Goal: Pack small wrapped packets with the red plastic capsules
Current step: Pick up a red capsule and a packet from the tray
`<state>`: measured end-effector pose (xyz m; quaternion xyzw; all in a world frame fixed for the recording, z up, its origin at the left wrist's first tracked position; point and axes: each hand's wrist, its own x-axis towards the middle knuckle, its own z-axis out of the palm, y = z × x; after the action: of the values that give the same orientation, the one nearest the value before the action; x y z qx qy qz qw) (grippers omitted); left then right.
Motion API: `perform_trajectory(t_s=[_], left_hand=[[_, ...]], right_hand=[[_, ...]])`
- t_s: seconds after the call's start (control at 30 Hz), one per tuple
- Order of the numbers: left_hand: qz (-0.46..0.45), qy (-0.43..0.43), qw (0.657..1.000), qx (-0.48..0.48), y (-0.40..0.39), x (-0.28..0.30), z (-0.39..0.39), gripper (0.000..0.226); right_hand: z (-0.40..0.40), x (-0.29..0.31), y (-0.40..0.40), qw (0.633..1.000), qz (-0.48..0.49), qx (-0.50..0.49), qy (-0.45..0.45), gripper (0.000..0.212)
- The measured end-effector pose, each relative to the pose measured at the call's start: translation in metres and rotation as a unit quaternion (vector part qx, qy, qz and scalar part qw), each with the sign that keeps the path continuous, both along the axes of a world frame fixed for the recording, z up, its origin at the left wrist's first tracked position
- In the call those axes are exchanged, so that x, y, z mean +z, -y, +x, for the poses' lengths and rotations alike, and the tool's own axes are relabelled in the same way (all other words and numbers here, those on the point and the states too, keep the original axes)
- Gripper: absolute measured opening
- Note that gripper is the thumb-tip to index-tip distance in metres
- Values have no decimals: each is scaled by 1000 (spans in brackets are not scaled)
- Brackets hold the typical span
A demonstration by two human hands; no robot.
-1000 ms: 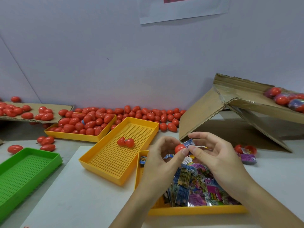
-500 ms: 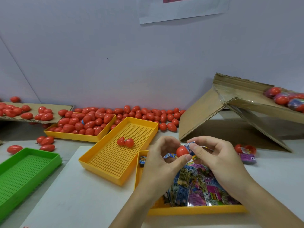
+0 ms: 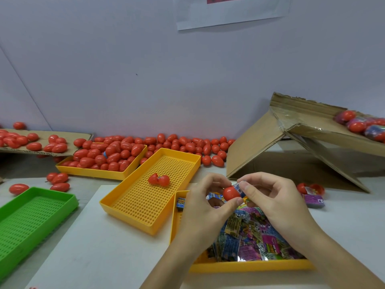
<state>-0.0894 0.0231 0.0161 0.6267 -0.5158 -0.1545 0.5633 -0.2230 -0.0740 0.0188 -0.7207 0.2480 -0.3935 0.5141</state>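
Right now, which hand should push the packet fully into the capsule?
Right. The right hand already pinches the blue packet where it sticks out of the red capsule, so it can likely press it in. The left hand grips the capsule and steadies it.

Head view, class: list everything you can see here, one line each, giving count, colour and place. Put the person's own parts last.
closed capsules: many, red, heaped in the far yellow tray and along the wall
open capsule: one, red, in the middle yellow tray
held capsule: one, red, a blue packet at its mouth
packet tray: one, yellow, nearest, full of mixed-colour packets
green tray: one, at left
cardboard sheet: one, brown, far left, under capsules
cardboard box: one, brown, right, tipped open
purple packet: one, on the table by the box
paper sheet: one, white, on the wall
left hand: fingers grip the held capsule
right hand: fingers pinch the blue packet
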Motion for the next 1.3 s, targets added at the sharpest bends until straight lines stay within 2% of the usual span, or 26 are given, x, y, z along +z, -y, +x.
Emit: perform_trajectory(t_s=[0.3,0.53,0.77,0.83,1.0,1.23,1.3], left_hand=[[-4,9,1000,-1,0,-1,0,27],[-18,-39,998,-40,0,-2,-2,25],[-26,-69,997,-18,2,-4,1,19],[-31,-88,996,-13,2,-3,4,18],[-39,-126,991,-23,1,-1,6,19],[-29,-160,986,-40,3,-3,5,15],[-28,-161,985,-44,3,-4,5,12]], right_hand=[[2,0,-1,998,-63,-6,-14,22],[1,-3,1,998,-63,1,-18,23],[3,-4,-2,998,-62,-13,12,27],[2,-5,-2,995,-93,-24,1,20],[4,-9,-7,971,-225,-48,-71,37],[4,-8,-9,945,-292,-98,-105,50],[5,-8,-10,938,-309,-115,-105,47]])
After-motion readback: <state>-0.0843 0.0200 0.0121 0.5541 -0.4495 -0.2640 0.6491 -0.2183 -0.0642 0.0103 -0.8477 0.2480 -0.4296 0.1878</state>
